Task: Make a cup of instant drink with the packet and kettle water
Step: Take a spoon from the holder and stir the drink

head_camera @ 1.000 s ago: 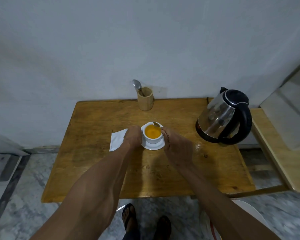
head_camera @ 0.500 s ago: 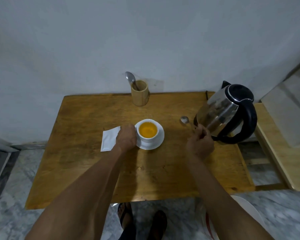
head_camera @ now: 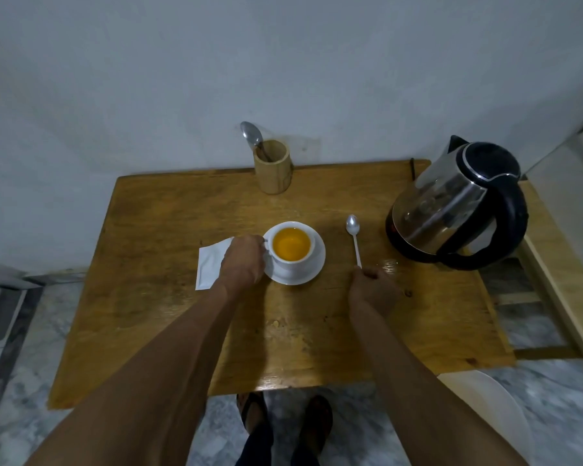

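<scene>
A white cup (head_camera: 292,260) full of orange drink stands on a white saucer (head_camera: 312,269) in the middle of the wooden table (head_camera: 169,317). My left hand (head_camera: 243,262) grips the cup's handle on its left side. Partly under that hand lies the white packet (head_camera: 209,265), flat on the table. A metal spoon (head_camera: 354,238) lies on the table to the right of the saucer, bowl pointing away from me. My right hand (head_camera: 372,290) is closed at the near tip of the spoon's handle. The steel and black kettle (head_camera: 458,206) stands at the right.
A wooden holder (head_camera: 272,168) with a second spoon (head_camera: 252,133) stands at the back edge by the wall. A small wet patch (head_camera: 387,264) lies near the kettle. A lower wooden shelf (head_camera: 562,290) adjoins the table's right side. My feet (head_camera: 283,418) show below the near edge.
My right hand took the spoon out of the cup, carried it right and laid it flat on the table beside the kettle. My left hand stayed on the cup.
</scene>
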